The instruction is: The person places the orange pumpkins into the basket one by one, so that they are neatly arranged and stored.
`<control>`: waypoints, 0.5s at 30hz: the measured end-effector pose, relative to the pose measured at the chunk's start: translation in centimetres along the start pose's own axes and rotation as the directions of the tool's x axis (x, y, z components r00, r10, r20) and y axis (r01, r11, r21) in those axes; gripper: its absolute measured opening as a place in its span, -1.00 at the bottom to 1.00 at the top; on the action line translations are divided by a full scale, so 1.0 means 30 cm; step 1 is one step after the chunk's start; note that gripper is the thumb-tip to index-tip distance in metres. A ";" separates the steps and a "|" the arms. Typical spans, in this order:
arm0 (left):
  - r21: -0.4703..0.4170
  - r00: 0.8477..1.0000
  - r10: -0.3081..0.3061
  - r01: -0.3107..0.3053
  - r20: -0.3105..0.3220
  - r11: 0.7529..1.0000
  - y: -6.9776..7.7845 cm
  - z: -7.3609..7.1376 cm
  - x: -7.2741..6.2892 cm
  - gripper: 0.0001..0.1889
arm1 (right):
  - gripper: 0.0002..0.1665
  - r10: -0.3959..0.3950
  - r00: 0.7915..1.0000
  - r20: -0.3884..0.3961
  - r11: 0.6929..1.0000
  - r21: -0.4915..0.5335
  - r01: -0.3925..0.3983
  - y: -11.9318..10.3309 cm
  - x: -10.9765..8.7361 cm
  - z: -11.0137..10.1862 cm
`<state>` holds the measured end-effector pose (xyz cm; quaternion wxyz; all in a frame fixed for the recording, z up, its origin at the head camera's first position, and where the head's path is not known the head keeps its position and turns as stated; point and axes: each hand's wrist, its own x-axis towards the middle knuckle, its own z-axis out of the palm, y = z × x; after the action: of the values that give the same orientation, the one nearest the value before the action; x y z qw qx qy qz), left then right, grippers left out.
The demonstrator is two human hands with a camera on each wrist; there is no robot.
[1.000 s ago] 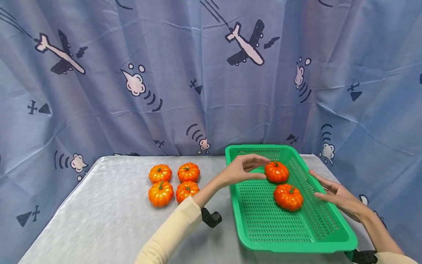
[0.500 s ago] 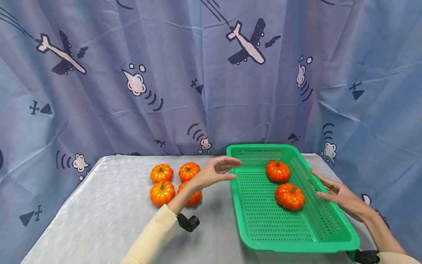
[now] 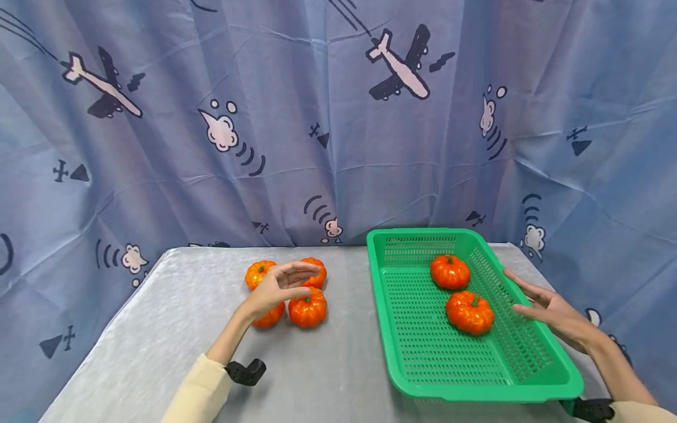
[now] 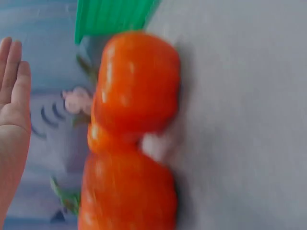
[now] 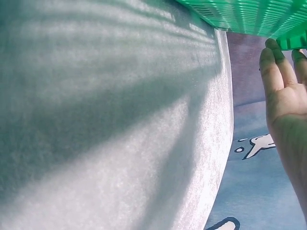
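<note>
My left hand (image 3: 277, 288) hovers over several small orange pumpkins on the table, its fingers extended and thumb apart, holding nothing. It partly hides the back-left pumpkin (image 3: 258, 272) and the front-left pumpkin (image 3: 271, 317); its fingertips overlap the back-right pumpkin (image 3: 319, 275). Just right of the thumb sits the front-right pumpkin (image 3: 308, 309). In the left wrist view, a blurred pumpkin (image 4: 139, 81) fills the middle. At the right side of a green plastic basket (image 3: 486, 392), my right hand (image 3: 555, 314) lies along the rim with straight, relaxed fingers. Two pumpkins (image 3: 469, 312) rest inside the basket.
A pale cloth covers the table (image 3: 143, 329). Behind it hangs a blue curtain (image 3: 285, 117) printed with airplanes. Each wrist wears a black camera strap (image 3: 245, 372). The table's right edge shows beside the right hand in the right wrist view.
My left hand has moved left, out of the basket and across to the pumpkins on the table. The right hand has stayed at the basket's right rim.
</note>
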<state>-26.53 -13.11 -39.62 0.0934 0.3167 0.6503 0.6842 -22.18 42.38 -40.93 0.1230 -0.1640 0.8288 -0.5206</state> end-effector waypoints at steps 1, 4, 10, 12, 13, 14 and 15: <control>0.007 1.000 0.006 -0.005 -0.016 1.000 0.000 -0.017 -0.017 -0.52 | -0.20 -0.002 1.000 -0.001 1.000 -0.016 0.002 -0.002 0.000 -0.002; 0.029 0.999 0.016 -0.015 -0.052 0.999 -0.002 -0.058 -0.062 -0.52 | -0.20 -0.004 1.000 -0.004 0.998 -0.057 0.004 -0.007 0.001 -0.009; 0.046 0.998 0.016 -0.014 -0.060 0.999 -0.019 -0.115 -0.133 -0.54 | -0.20 -0.004 1.000 0.007 0.999 -0.034 0.004 -0.011 0.002 -0.008; 0.040 0.998 0.025 -0.023 -0.065 0.999 -0.025 -0.133 -0.156 -0.54 | -0.20 -0.008 1.000 0.007 1.000 -0.030 0.008 -0.008 0.000 -0.003; 0.044 0.997 0.035 -0.032 -0.072 0.999 -0.027 -0.143 -0.166 -0.53 | -0.20 -0.009 1.000 0.008 0.999 -0.035 0.009 -0.009 0.000 -0.003; 0.049 0.996 0.046 -0.042 -0.082 0.998 -0.028 -0.154 -0.176 -0.53 | -0.20 -0.010 1.000 0.009 0.999 -0.031 0.010 -0.009 0.000 -0.003; 0.055 0.994 0.052 -0.047 -0.095 0.997 -0.029 -0.164 -0.186 -0.52 | -0.20 -0.011 1.000 0.010 0.999 -0.031 0.011 -0.010 -0.001 -0.003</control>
<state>-25.16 -20.08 -41.97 0.0364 0.3018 0.6639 0.6832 -22.16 42.35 -40.62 0.1215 -0.1728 0.8353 -0.5077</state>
